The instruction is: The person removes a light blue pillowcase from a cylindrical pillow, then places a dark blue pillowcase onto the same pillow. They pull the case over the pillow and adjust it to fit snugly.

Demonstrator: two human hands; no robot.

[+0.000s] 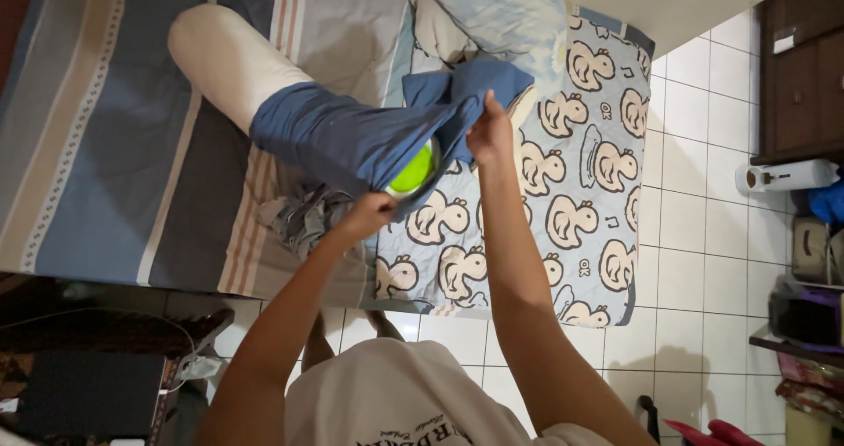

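nearest the camera comes the person's pale shirt (396, 393), and from it two bare forearms reach up toward a bed. left hand (367, 213) is closed on the lower edge of a blue pillowcase (352, 142), just where the cloth opens; a bright green patch (413, 171) shows inside that opening, and what it belongs to cannot be told. right hand (491, 134) sits a little further up, fingers pinching the bunched blue cloth at the far side of the same opening. the two hands are apart, each clamped on the fabric, with the mouth of the case stretched between them.

a long white bolster (233, 59) lies on a diagonal, its bare end pointing up and to the left, away from both hands, its near half already inside the case. so the long axis runs from the hands out toward the far left corner, and the left hand lies nearer to that axis than the right.

under it all are a striped blue bedsheet (97, 147) and a duck-printed blanket (580, 191); white floor tiles (694, 261) lie to the right.
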